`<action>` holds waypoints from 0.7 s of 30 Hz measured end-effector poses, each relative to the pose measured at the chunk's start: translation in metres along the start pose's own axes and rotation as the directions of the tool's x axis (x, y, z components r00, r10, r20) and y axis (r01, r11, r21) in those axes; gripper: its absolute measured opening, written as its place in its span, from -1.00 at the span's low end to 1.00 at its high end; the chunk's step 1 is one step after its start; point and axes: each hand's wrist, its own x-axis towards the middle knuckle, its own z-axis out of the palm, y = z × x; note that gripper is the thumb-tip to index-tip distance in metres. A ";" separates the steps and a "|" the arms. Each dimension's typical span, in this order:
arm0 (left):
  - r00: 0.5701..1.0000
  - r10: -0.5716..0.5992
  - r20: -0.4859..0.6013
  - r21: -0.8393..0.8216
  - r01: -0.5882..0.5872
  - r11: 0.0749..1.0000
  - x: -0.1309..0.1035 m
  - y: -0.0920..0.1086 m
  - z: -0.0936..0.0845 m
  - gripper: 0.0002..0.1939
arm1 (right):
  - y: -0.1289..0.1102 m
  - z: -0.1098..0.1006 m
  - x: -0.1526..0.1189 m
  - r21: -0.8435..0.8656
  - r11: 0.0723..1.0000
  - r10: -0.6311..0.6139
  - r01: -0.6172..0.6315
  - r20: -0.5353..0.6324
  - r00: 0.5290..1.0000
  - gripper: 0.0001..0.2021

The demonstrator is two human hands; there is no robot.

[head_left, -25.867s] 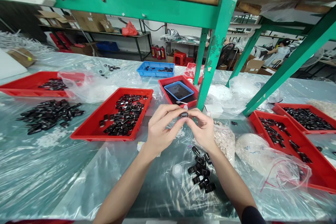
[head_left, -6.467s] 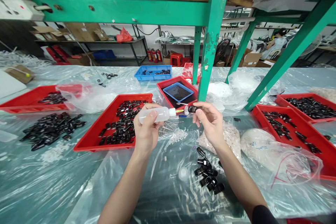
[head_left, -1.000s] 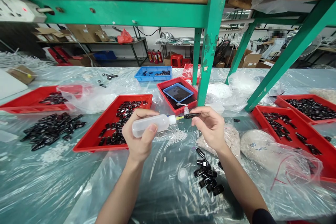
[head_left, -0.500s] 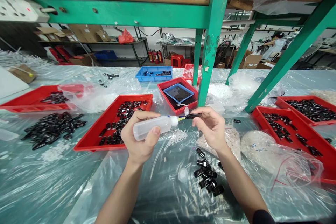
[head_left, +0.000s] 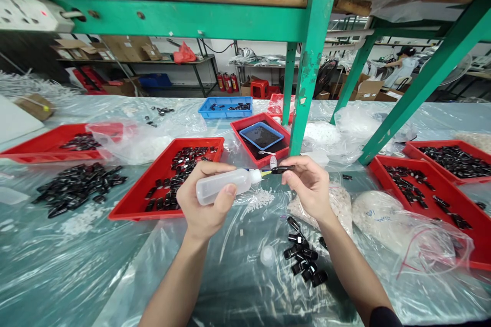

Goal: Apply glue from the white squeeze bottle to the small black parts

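The left grip [head_left: 200, 208] of a person is closed around a translucent squeeze bottle [head_left: 218, 188], its yellow nozzle [head_left: 265, 173] aimed at a small black part [head_left: 283, 169] clamped between thumb and fingers of the right grip [head_left: 313, 189]; whether tip and part touch is too small to tell. Good work here likely calls for a steady part, a shallow nozzle angle and light thumb pressure, as a hard squeeze could flood the part or smear its glossy face. Just beyond stands a small clear vial [head_left: 273, 162]. Nearer on the plastic-covered bench [head_left: 230, 286] lie a pile of black parts [head_left: 303, 253] and a round translucent cap [head_left: 267, 255]. A red tray [head_left: 132, 203] of black parts sits left, a bag of pale pieces [head_left: 339, 204] right, and a blue tray [head_left: 226, 114] far.
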 end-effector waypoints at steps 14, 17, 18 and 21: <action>1.000 -0.012 0.009 -0.070 0.012 0.997 -0.001 -0.001 0.000 -0.73 | 0.002 -0.001 -0.001 -0.004 1.000 -0.006 0.006 0.002 1.000 -0.87; 0.999 -0.046 -0.004 -0.136 0.045 0.990 -0.003 -0.004 0.001 -0.72 | 0.002 -0.001 0.000 0.015 1.000 -0.018 0.018 -0.005 1.000 -0.86; 0.998 -0.061 -0.005 -0.152 0.059 0.987 -0.004 -0.005 0.001 -0.71 | 0.002 0.000 0.001 0.029 0.999 -0.026 0.026 -0.005 1.000 -0.87; 0.993 -0.121 0.007 -0.193 0.120 0.974 -0.005 -0.009 0.002 -0.69 | 0.000 0.001 0.003 0.078 0.995 -0.056 0.055 0.006 0.998 -0.87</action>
